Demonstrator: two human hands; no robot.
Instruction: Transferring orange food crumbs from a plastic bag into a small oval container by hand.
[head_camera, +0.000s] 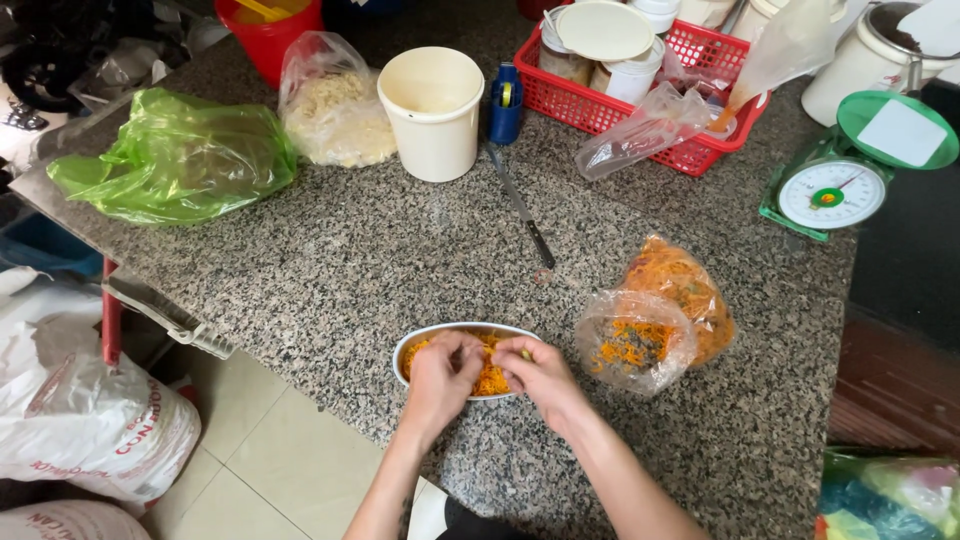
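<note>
Head view: the left hand (440, 375) and right hand (535, 375) rest together over an oval bowl (420, 340) near the front edge of the speckled tabletop (380, 250), fingers curled and pinching orange shreds (490, 380) in it. Just right of the bowl lie two clear bags (655, 320) of the same shreds. Farther back lie a knife (522, 208), a cream tub (435, 110), a green bag (180, 155), a red basket (690, 50) and a green scale (850, 170).

Both hands work over a shallow oval dish (415, 340) of orange shreds (492, 379) on the speckled worktop (380, 250): the left hand (440, 378) and right hand (537, 375) pinch into the shreds. A clear bag (632, 340) of the same lies just right.
</note>
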